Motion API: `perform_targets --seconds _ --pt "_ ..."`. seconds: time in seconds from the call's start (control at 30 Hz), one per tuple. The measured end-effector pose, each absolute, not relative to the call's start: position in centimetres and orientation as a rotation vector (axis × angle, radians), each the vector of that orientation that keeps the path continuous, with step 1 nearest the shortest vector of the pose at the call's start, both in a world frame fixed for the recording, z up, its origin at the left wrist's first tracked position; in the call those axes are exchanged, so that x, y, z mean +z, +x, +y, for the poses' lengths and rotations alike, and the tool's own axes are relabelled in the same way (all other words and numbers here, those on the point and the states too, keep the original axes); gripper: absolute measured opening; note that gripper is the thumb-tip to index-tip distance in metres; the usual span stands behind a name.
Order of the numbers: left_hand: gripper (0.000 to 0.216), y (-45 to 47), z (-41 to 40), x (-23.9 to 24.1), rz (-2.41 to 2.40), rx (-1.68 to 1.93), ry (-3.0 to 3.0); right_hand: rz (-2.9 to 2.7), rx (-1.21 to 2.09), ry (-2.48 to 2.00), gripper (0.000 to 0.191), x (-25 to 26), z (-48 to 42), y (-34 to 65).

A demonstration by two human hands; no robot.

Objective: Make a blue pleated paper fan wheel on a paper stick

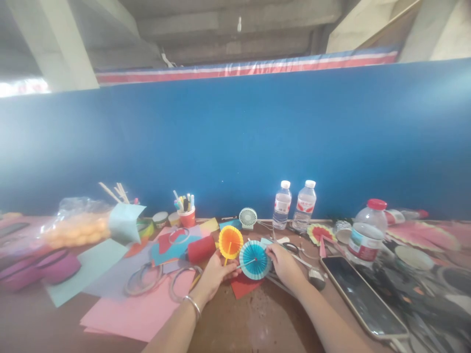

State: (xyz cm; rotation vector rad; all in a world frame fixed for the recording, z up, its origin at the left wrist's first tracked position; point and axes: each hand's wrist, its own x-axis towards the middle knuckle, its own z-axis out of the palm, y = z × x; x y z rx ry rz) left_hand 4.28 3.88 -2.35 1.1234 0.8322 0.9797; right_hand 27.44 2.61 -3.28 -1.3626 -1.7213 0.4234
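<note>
My left hand [220, 272] is closed with a small orange pleated paper fan [237, 235], round and on a thin stick, upright at its fingertips. A round blue pleated paper fan [250, 269] sits just to the right, its pale stick reaching left to the same fingertips. My right hand [284, 262] pinches the blue fan's upper right edge between thumb and fingers. Under the blue fan, a red paper sheet [243, 290] lies on the brown table [257, 323]. A roll of red paper [201, 249] lies behind my left hand.
Pink sheets [128, 314] and tape rings [143, 279] lie to the left. Behind stand a cup of pens [187, 217], a small white fan [248, 218] and two water bottles [282, 208]. A phone [364, 296] and a large red-capped bottle [368, 235] are at right.
</note>
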Motion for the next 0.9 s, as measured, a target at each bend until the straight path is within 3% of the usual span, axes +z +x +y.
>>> perform_targets --seconds 0.23,0.7,0.9 --pt "0.041 4.4 3.6 -2.0 0.951 0.930 1.166 -1.686 0.331 -1.278 0.018 -3.5 2.9 27.6" --pt "0.054 4.6 3.3 -1.8 0.877 0.930 1.206 -1.414 0.508 -1.236 0.029 -3.6 2.6 27.2" --pt "0.049 4.6 3.7 -2.3 0.876 1.059 1.154 -1.197 0.657 -1.233 0.036 -3.4 2.4 25.9"
